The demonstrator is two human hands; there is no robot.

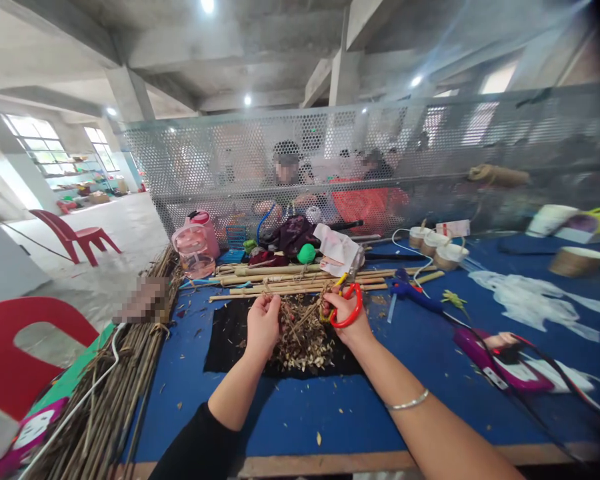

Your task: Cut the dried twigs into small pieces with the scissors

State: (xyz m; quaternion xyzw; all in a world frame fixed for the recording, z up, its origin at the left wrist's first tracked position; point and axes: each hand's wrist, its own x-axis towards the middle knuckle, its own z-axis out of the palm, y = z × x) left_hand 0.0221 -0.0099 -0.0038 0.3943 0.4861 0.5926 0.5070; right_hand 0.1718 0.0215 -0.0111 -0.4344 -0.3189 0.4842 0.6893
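Blue-topped bench (290, 420), viewed from the worker's side. Both hands were raised over a black cloth (224, 347) spread mid-bench, well in from the near edge. Left hand (263, 327): fingers bunched and pinching the left end of some dry brown twigs (305, 319). Right hand (349, 315): grasping red-handled scissors (347, 307), a loop about the hand, with the fingertips at the twigs' right end; whether these also pinched the twigs I could not tell. The twigs thus lay between the two hands, above a heap of pale clippings (305, 359) on the cloth. Pale canes (240, 295) ran left to right just beyond the cloth. Toward the far edge: a pink jug (205, 233) near the left corner, a green ball (307, 253) and crumpled white paper (336, 250) around the middle, small pots (450, 256) farther right. A thick bundle of long stems (115, 380) lined the left edge. On the right half lay a blue tool (415, 292), thin white plastic (515, 297) and, nearer the right edge, a purple-and-white device (500, 367). A perforated metal screen (205, 167) stood behind the far edge; people were visible through it.
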